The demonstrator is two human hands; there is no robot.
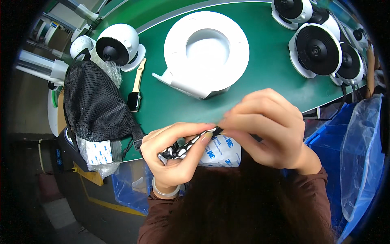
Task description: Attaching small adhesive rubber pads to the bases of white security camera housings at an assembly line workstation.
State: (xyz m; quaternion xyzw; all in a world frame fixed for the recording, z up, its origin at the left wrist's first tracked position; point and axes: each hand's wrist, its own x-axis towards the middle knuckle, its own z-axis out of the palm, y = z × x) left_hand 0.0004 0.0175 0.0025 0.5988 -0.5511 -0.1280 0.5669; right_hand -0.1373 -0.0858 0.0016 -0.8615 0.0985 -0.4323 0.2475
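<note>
Two hands meet low in the frame's centre over the green worktop [260, 77]; a slim black-and-white patterned strip [189, 145] is pinched between them, the left hand [174, 156] gripping its lower end, the right hand [264, 126] nipping its upper tip; it is judged light, limp and easily creased, so best held by its ends; a white label roll [221, 151] lies just beneath.
</note>
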